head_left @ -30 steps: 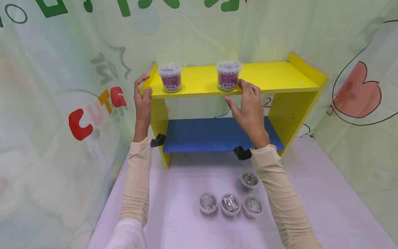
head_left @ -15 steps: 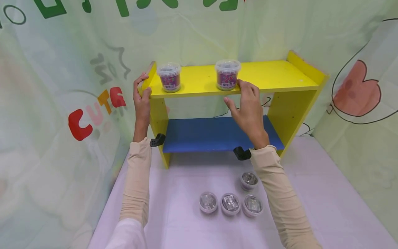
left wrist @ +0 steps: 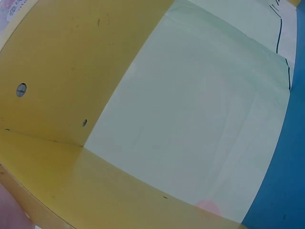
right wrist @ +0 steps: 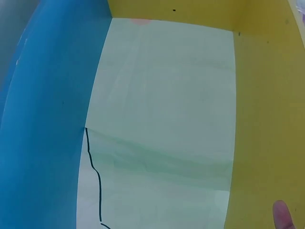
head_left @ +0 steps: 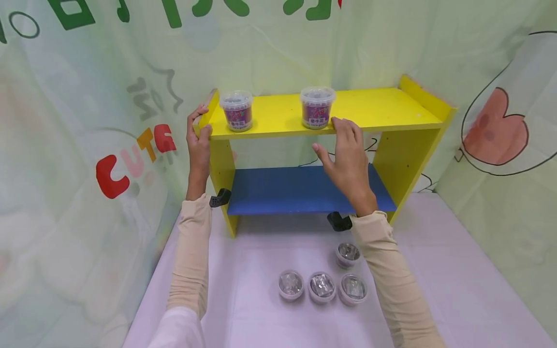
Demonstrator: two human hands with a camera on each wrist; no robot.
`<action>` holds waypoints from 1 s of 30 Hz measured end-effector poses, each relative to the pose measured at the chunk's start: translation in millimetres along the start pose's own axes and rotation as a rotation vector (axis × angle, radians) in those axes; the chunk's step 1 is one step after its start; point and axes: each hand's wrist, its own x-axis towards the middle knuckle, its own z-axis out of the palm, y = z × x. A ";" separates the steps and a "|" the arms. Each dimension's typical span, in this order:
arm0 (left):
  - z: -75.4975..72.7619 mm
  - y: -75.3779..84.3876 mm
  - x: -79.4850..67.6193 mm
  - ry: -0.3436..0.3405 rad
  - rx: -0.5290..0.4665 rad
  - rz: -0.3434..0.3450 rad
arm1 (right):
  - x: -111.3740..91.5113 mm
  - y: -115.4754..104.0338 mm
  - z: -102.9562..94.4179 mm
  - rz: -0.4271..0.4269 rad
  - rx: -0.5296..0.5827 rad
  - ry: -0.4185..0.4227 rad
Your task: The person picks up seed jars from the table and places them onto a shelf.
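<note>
At the left end of the yellow shelf's top board [head_left: 278, 113], my left hand [head_left: 199, 145] grips the raised side panel, thumb in front and fingers wrapped over its outer side. My right hand [head_left: 348, 164] has its fingertips at the board's front edge and its thumb spread apart below. Just left of those fingertips stands a clear-lidded plastic tub [head_left: 317, 108] with a purple flower label, upright. A matching tub [head_left: 237, 112] is upright near the left hand. In the right wrist view only a fingertip [right wrist: 282, 215] shows, against the underside of the yellow board.
Below is a blue shelf board [head_left: 300, 193]. Several similar tubs stand on the white tabletop [head_left: 256, 319] in front, including one tub [head_left: 290, 285] at the left and another tub [head_left: 348, 253] farther back. Printed cloth walls [head_left: 270, 58] enclose the back and sides.
My right hand has dropped slightly relative to the tub beside it. The left hand keeps its grip on the shelf, and both upper tubs stay in place. The head view has tilted a little.
</note>
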 end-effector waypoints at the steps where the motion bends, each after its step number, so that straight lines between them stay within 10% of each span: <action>1: -0.2 -0.4 -0.3 -0.001 0.009 -0.001 | -1.0 0.4 0.4 -0.007 -0.003 0.005; 19: -1.2 -2.7 -3.9 -0.018 0.002 -0.028 | -18.5 5.8 -4.4 -0.049 -0.056 -0.006; 30: 2.1 16.6 -6.7 -0.031 -0.014 -0.032 | -45.3 26.0 -11.5 -0.044 0.138 0.018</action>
